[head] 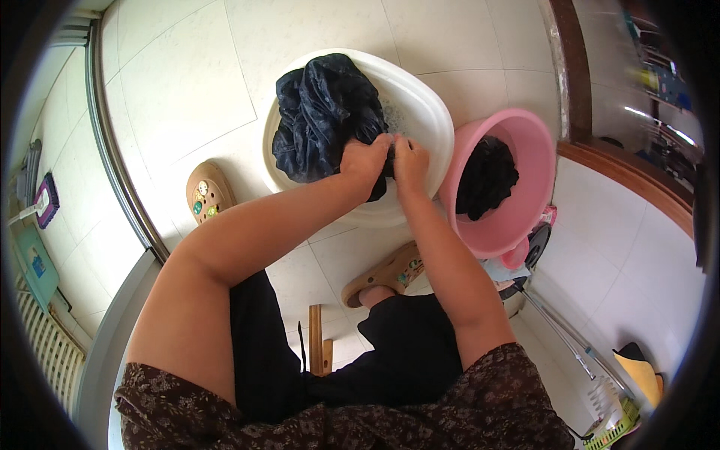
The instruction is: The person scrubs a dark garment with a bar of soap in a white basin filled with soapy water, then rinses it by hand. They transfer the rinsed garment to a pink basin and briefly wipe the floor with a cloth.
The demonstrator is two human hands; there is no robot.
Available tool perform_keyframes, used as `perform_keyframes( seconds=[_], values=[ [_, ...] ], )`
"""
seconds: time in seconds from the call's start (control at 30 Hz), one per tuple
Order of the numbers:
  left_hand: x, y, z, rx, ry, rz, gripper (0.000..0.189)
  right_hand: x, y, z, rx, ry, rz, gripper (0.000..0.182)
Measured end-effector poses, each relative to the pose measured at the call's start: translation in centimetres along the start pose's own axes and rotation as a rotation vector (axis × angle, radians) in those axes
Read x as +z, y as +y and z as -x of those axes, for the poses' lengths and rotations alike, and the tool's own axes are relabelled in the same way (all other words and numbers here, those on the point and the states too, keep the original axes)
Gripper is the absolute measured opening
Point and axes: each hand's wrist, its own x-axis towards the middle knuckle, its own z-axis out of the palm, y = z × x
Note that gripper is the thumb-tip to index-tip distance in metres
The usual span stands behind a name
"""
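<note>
A large white plastic basin (pixel 436 121) stands on the floor before me, with some sudsy water (pixel 395 115) at its right side. Wet dark navy cloth (pixel 332 112) is heaped in its left part and rises above the rim. My left hand (pixel 363 163) grips a bunched fold of this cloth near the basin's middle. Close beside it, my right hand (pixel 410 163) pinches the same dark fold, and the two hands almost touch. The fingertips are partly hidden by the hands and the cloth.
To the right, a pink plastic bucket (pixel 531 169) leans against the basin and holds black cloth (pixel 486 177). Tan clogs (pixel 209 191) are on my feet. A sliding-door track (pixel 121 152) runs along the left. Mop poles (pixel 562 332) and a green basket (pixel 613 424) stand at lower right.
</note>
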Motion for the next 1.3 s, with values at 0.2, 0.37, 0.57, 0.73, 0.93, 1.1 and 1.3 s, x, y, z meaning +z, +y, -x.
perform_keyframes(
  seconds=[0.2, 0.37, 0.57, 0.73, 0.93, 1.1, 1.3],
  values=[
    [-0.6, -3.3, 1.8, 0.334, -0.09, -0.357, 0.062, -1.1, 2.6, -4.6, -0.206, -0.124, 0.142, 0.05],
    [-4.6, -3.1, 5.1, 0.668, -0.154, -0.145, 0.04, 2.1, -4.9, -2.1, -0.523, -0.253, 0.004, 0.049],
    [-8.6, -3.6, 2.5, 0.689, -0.02, 0.321, 0.024, 6.0, -7.7, 3.3, -0.451, -0.069, 0.425, 0.074],
    [-9.4, -1.6, 2.4, 0.726, 0.129, 0.345, 0.027, 7.0, -7.2, 1.1, -0.471, -0.009, 0.35, 0.048],
    [-10.4, -1.2, 2.1, 0.691, 0.116, 0.445, 0.028, -1.3, -6.5, 2.6, 0.05, -0.524, -0.85, 0.037],
    [-11.7, -2.0, 1.3, 0.8, 0.112, 0.216, 0.041, -8.0, -10.3, 6.6, 0.135, -0.516, -0.803, 0.05],
    [-13.0, -1.4, 3.4, 1.085, -0.171, -0.384, 0.101, -14.5, -14.8, 12.0, -0.151, -0.481, -0.593, 0.075]
  ],
)
